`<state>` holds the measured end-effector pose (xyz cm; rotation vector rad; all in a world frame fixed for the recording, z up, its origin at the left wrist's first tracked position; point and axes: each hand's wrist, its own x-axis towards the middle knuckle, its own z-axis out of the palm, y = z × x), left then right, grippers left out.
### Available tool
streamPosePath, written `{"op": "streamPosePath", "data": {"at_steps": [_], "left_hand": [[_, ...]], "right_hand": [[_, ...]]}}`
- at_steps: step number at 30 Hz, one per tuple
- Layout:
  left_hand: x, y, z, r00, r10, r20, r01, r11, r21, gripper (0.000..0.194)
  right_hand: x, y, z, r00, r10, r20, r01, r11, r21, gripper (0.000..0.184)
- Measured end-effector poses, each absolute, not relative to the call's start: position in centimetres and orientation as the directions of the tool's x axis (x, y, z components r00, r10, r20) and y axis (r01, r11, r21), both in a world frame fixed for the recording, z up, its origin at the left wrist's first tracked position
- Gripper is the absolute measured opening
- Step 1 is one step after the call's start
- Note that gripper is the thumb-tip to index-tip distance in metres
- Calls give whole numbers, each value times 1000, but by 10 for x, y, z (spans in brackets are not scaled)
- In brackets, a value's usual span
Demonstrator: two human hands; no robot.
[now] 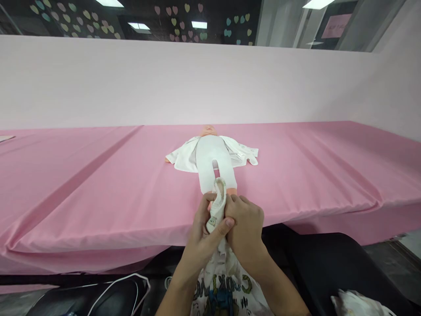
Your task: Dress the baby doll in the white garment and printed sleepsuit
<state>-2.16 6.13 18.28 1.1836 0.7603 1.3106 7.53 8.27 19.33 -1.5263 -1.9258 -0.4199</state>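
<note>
In front of me, at the table's near edge, I hold a small white cloth piece (pixel 217 211) that looks like a baby sock, with a little print and a looped opening at its top. My left hand (pixel 205 228) grips it from the left, thumb across the front. Curled against its right side is my right hand (pixel 244 219); its fingertips are hidden. Just beyond lies a baby doll (pixel 208 130) on its back, feet towards me and partly hidden by my hands. White pants (pixel 213 151) cover its legs, and a white top (pixel 187 154) is spread out beneath it.
A pink sheet (pixel 108 188) with folds covers the table, which meets a white wall (pixel 197 83). Below the edge are a black chair (pixel 332 267) with a pale bundle (pixel 358 303) at the right and a white cable (pixel 123 278) at the left.
</note>
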Motion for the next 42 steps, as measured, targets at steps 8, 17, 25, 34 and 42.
{"op": "streamPosePath", "data": {"at_steps": [8,17,25,34,42], "left_hand": [[-16,64,182,88,964,252,-305,-215,928,29],[2,58,167,24,990,139,-358,-121,926,27],[-10,46,157,273,959,78,-472,63,879,41],[-10,36,158,299,951,79,-170,-29,985,34],[-16,33,156,451,890,62,22,-81,996,31]], "right_hand": [[70,74,188,-96,723,684,949,273,-155,19],[80,70,174,-80,738,670,954,253,-164,20],[81,51,160,8,644,765,932,273,-240,31],[130,51,154,22,914,406,419,360,-834,22],[155,40,158,215,946,243,268,182,-946,35]]}}
